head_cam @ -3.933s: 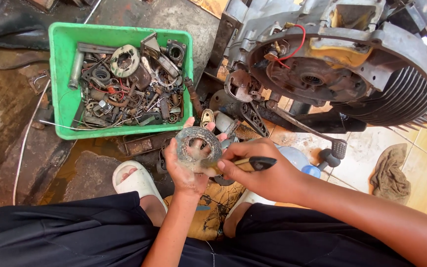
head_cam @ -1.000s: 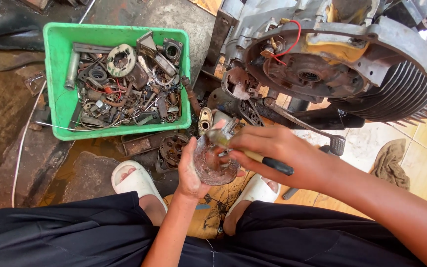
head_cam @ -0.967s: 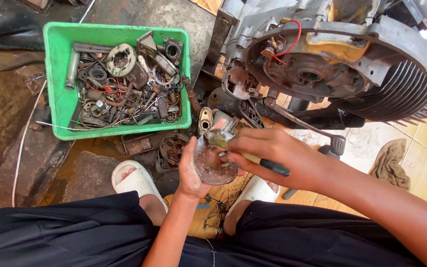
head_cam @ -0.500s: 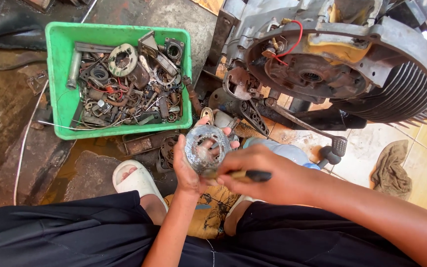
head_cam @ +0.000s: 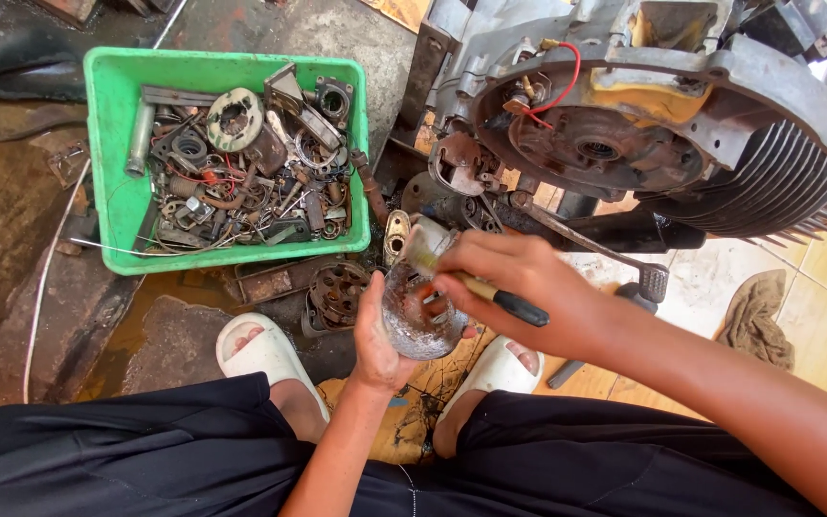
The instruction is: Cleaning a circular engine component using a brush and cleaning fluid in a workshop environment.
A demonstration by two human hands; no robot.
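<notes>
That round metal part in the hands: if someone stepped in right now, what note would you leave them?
Left hand: cradles the round metal part from below, above the feet.
Right hand: grips a black-handled brush, bristles at the part's upper rim.
Nearby: green tray of loose metal parts at upper left; a second round part on the ground beside the left white sandal; the engine at upper right; a rag on the tiles.
Done: part is in hand and shows bare grey metal.
Left: I cannot tell how much grime remains; brushing looks unfinished.
</notes>
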